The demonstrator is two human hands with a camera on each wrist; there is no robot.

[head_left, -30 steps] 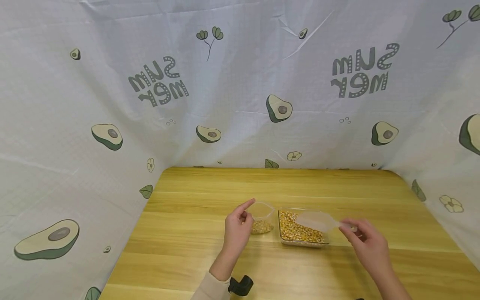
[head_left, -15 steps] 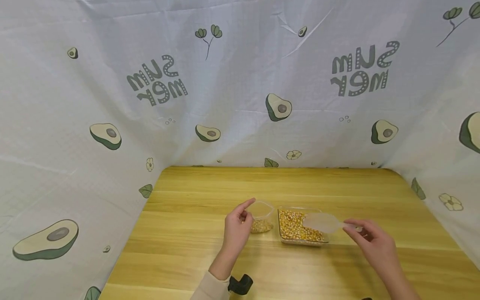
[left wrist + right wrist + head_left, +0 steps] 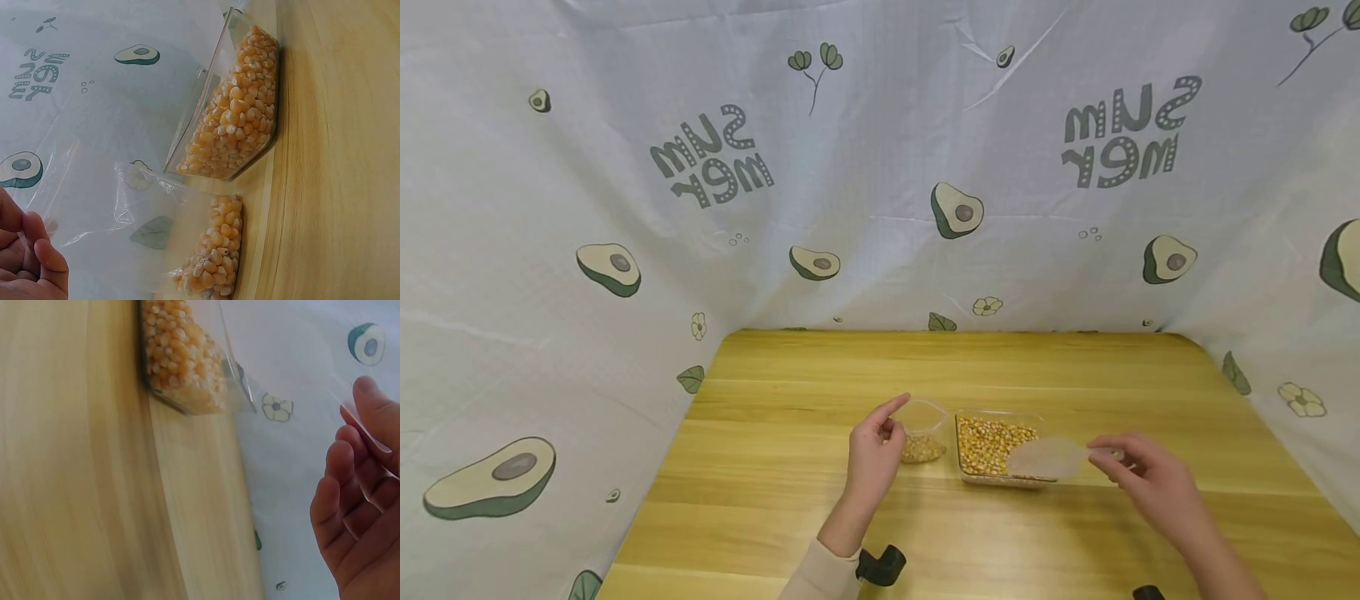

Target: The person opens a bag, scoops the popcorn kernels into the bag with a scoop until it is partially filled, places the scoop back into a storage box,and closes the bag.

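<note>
My left hand pinches the rim of a clear plastic bag, holding its mouth wide. Corn kernels fill the bottom of that bag, which stands on the table. To its right is a clear rectangular container heaped with corn kernels. A translucent scoop overlaps the container's front right corner in the head view, and my right hand pinches its handle between thumb and fingers. In the right wrist view the scoop's blade is out of sight, with only part of its handle at the fingers.
Bag and container stand side by side on a wood-grain table. A white curtain printed with avocados hangs behind the table and along both sides. Black wrist straps show near the front edge.
The scoop in my right hand has shifted right and then toward the near side of the container, uncovering more kernels. My left hand stays at the bag's rim.
</note>
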